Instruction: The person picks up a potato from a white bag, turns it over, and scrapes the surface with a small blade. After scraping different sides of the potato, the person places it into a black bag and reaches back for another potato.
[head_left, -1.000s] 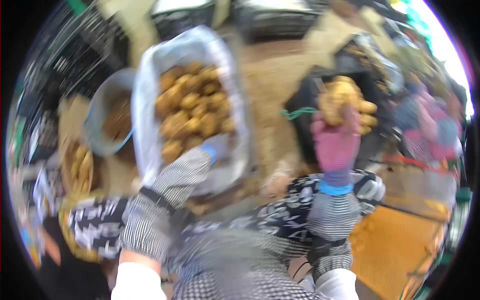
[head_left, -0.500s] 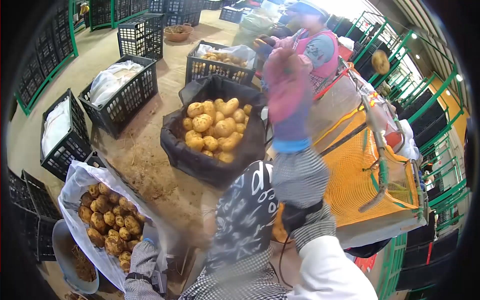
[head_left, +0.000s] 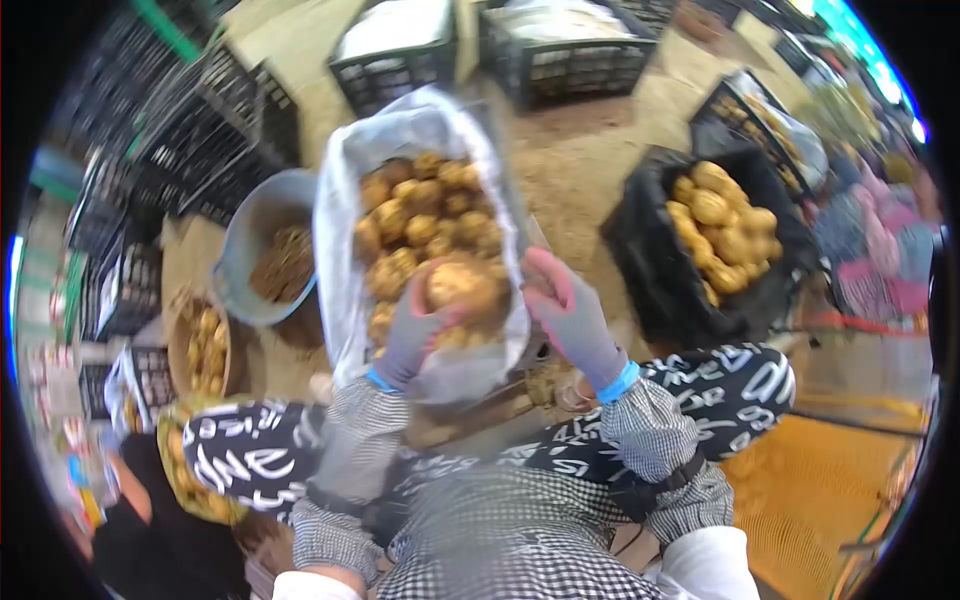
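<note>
My left hand (head_left: 415, 325), in a grey and pink glove, is closed on a large potato (head_left: 463, 288) above the near end of a crate. This crate is lined with a white sheet (head_left: 335, 200) and holds several soil-stained potatoes (head_left: 420, 205). My right hand (head_left: 572, 320), gloved alike, hovers at the crate's right edge with half-bent fingers. Its thumb stands apart from them and nothing shows in its grasp. To its right stands a black-lined crate (head_left: 650, 255) with several cleaner yellow potatoes (head_left: 725, 230).
A grey-blue tub (head_left: 235, 245) with brown debris stands left of the white-lined crate, and a basket of small potatoes (head_left: 207, 350) is nearer me. Covered black crates (head_left: 570, 65) line the back. Orange netting (head_left: 800, 490) lies at right, near another person (head_left: 885, 230).
The view has swung left and down. My right hand has dropped from its raised position to the white-lined crate; a potato was in mid-air at upper right. My left hand now holds a potato.
</note>
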